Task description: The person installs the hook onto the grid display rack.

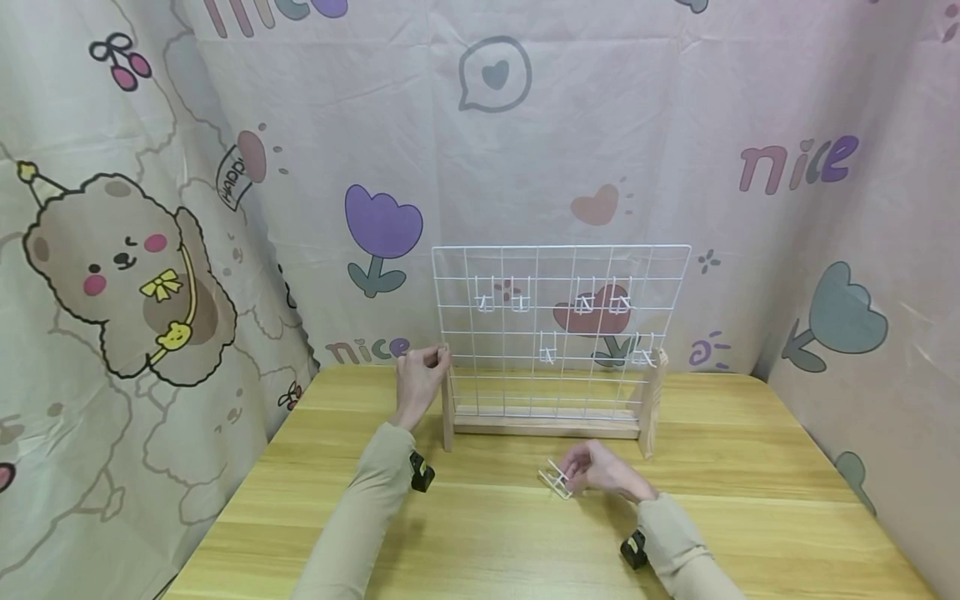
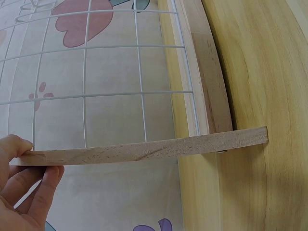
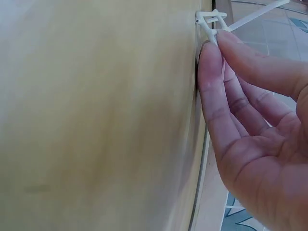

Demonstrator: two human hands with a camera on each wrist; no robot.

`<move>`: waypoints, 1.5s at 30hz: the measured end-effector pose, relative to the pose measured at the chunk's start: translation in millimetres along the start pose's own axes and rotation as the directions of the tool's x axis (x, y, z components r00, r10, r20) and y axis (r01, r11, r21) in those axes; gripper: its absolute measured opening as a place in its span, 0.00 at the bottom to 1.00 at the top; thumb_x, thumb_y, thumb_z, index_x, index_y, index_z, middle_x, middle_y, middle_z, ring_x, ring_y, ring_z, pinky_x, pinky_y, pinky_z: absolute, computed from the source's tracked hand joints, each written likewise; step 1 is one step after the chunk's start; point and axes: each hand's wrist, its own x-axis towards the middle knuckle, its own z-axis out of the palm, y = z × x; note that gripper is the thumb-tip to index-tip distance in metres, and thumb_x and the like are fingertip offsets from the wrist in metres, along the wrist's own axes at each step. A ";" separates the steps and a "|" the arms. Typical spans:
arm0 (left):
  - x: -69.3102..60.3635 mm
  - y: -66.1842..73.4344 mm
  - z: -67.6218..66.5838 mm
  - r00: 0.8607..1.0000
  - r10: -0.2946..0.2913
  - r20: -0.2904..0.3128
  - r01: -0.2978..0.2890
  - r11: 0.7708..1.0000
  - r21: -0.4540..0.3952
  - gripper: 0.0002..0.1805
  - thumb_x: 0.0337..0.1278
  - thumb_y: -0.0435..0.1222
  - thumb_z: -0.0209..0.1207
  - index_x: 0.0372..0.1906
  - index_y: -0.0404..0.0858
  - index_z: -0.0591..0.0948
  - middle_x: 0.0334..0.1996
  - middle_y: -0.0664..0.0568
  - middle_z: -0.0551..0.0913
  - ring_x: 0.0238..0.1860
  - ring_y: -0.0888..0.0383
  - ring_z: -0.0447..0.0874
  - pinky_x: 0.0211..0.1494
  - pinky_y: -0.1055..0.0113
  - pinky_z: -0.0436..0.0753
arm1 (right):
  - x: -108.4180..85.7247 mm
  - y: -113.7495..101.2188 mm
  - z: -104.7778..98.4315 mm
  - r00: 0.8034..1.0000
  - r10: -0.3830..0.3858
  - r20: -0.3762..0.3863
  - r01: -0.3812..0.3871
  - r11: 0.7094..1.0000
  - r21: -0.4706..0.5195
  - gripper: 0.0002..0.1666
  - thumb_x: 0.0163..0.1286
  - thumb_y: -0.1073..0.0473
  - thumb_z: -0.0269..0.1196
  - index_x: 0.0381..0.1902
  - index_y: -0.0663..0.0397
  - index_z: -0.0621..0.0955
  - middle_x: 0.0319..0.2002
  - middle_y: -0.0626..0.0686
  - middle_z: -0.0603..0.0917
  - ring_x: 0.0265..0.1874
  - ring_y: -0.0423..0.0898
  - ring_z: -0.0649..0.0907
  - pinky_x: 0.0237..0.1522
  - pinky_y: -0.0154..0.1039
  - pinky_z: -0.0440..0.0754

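Note:
A white wire grid panel (image 1: 517, 358) stands upright in a wooden base, between two wooden side posts. My left hand (image 1: 420, 382) pinches the top of the left wooden post (image 2: 120, 153), thumb on one side and fingers on the other in the left wrist view. Above the table, in front of the base, my right hand (image 1: 596, 468) pinches a small white wire hook (image 1: 557, 480) between thumb and fingertips. In the right wrist view the hook (image 3: 211, 21) sticks out past the fingertips. Several similar white hooks (image 1: 585, 304) hang on the grid in two rows.
The wooden table (image 1: 480, 533) carries the rack near its back edge. Behind it hangs a patterned curtain (image 1: 495, 167), with another side of curtain at the left and right. The right wooden post (image 1: 651, 408) stands behind my right hand.

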 end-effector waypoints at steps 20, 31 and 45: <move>0.2 1.0 -1.2 1.000 0.005 0.002 -0.005 1.000 0.001 0.13 0.63 0.33 0.60 0.23 0.35 0.86 0.20 0.45 0.89 0.16 0.62 0.72 0.23 0.72 0.66 | -0.2 1.3 0.9 1.000 0.014 -0.012 -0.014 1.000 -0.003 0.10 0.54 0.77 0.66 0.36 0.72 0.82 0.28 0.55 0.86 0.28 0.42 0.81 0.31 0.32 0.81; -0.7 1.1 -1.2 1.000 -0.002 -0.001 0.002 1.000 0.000 0.12 0.62 0.33 0.60 0.23 0.35 0.86 0.23 0.44 0.90 0.18 0.61 0.74 0.25 0.72 0.69 | -1.6 5.9 -0.3 1.000 0.021 -0.007 -0.020 0.996 0.088 0.11 0.58 0.72 0.66 0.39 0.76 0.81 0.33 0.64 0.87 0.30 0.42 0.84 0.35 0.34 0.84; -1.7 2.5 -2.1 1.000 -0.005 0.006 0.005 1.000 -0.010 0.13 0.62 0.34 0.61 0.21 0.37 0.84 0.22 0.44 0.89 0.18 0.62 0.73 0.24 0.73 0.67 | -1.2 8.9 -1.4 0.982 0.108 -0.156 -0.062 0.960 0.273 0.15 0.65 0.68 0.66 0.45 0.77 0.78 0.35 0.52 0.84 0.30 0.43 0.86 0.38 0.37 0.87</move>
